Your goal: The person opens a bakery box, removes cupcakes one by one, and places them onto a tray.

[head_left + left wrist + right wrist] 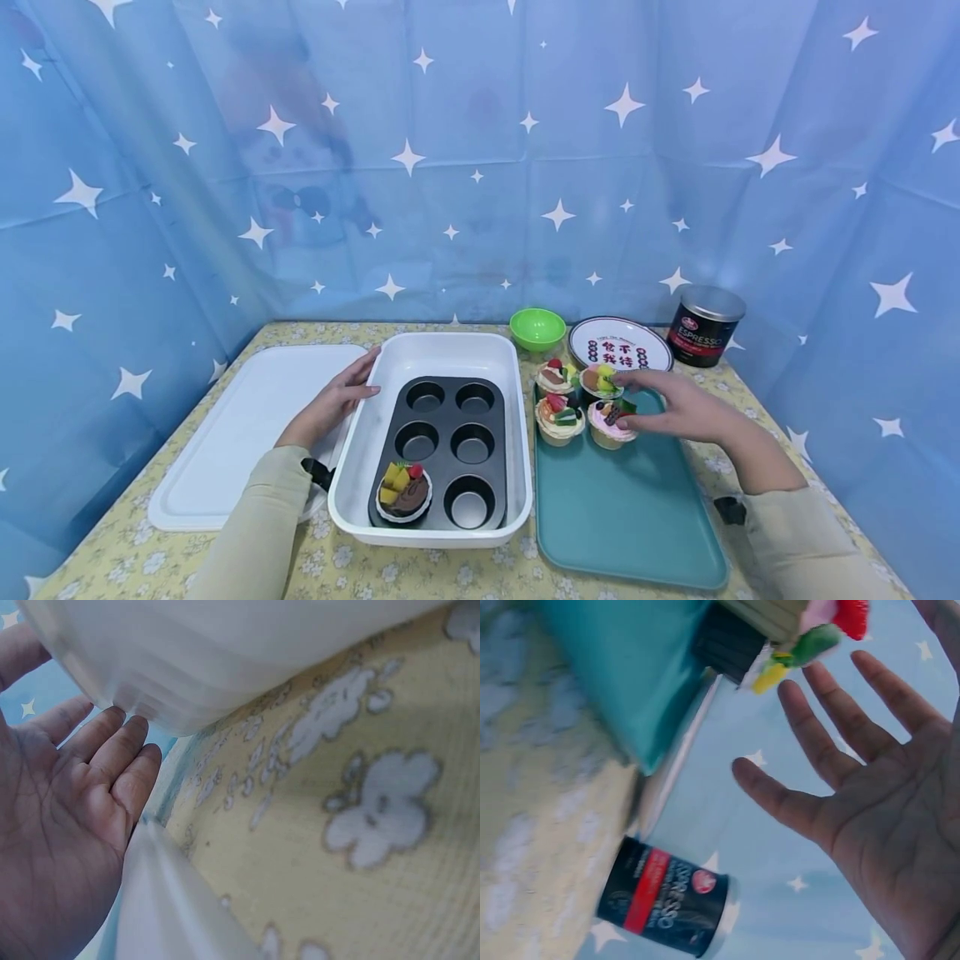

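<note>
A white rectangular bin (517,400) stands mid-table with a dark muffin pan (446,492) inside. One chocolate-topped cupcake (411,500) with yellow fruit pieces sits in the pan's near left cup. My left hand (335,400) rests against the bin's left wall, its fingers touching the outside and thumb by the rim. Several cupcakes cluster at the far left of a teal tray (622,508). My right hand (686,406) reaches over the tray with fingers spread, thumb and fingertips right at the pink-frosted cupcake (603,417). The right wrist view shows this hand (885,780) holding nothing.
A white lid (225,450) lies left of the bin. Along the back stand a green bowl (537,331), a white plate (592,337) with red characters and an espresso can (705,325). A blue starred curtain (480,125) hangs behind the flowered tablecloth (390,575).
</note>
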A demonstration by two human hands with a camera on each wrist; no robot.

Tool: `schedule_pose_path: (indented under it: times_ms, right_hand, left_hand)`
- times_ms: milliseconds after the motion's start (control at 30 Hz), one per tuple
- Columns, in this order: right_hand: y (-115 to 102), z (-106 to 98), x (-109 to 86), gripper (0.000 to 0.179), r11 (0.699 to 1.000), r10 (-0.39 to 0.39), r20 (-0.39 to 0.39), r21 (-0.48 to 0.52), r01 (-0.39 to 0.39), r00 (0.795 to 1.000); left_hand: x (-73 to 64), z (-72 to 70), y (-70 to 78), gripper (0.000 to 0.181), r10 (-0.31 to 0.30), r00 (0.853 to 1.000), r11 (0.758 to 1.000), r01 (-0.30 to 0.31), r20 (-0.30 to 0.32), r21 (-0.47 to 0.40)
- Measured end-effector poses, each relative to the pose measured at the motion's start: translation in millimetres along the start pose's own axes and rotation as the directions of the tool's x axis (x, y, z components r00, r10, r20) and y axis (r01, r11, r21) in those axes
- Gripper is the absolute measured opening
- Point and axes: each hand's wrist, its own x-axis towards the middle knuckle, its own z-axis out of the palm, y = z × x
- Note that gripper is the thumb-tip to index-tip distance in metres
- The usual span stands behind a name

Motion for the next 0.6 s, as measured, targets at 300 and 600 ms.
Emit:
schedule_pose_path:
  times_ms: [300, 600]
  right_hand:
    - [-37.3, -3.9, 23.8, 0.063, 0.998, -0.054, 0.026, 0.022, 0.053, 0.998]
    - [-90.7, 18.2, 63.5, 0.064, 0.986, -0.143, 0.149, 0.111, 0.127, 0.978]
  left_hand:
    - [-1.1, -0.1, 1.7, 0.080, 0.005, 1.000, 1.000, -0.005, 0.007, 0.004]
    - [0.2, -1.1, -0.6, 0.082, 0.012, 1.000, 1.000, -0.012, 0.010, -0.007]
